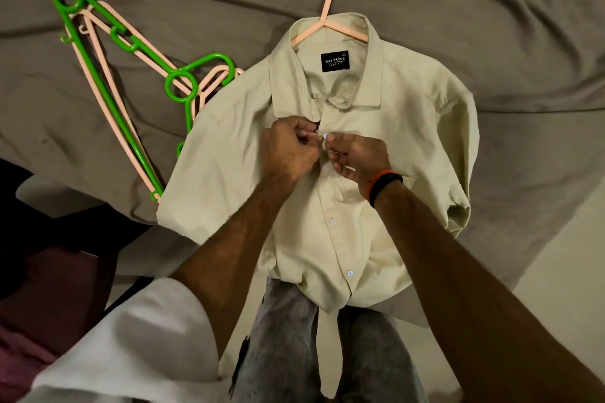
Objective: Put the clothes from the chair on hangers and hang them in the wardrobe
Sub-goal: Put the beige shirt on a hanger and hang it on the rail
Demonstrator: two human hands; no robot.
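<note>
A pale cream shirt (409,127) lies front-up on a grey-brown bed sheet (491,26), with a peach hanger (324,10) inside its collar and the hook pointing away from me. My left hand (288,150) pinches the left edge of the shirt's front just below the collar. My right hand (357,157) pinches the right edge there, with a white button at its fingertips. Both hands meet at the placket. Two more white buttons (333,221) show lower down, undone.
A pile of green and peach hangers (131,75) lies on the sheet left of the shirt. Dark red and pink cloth (49,298) sits at the lower left. My grey trousers (294,337) press against the bed's edge. A pale floor (563,271) shows at right.
</note>
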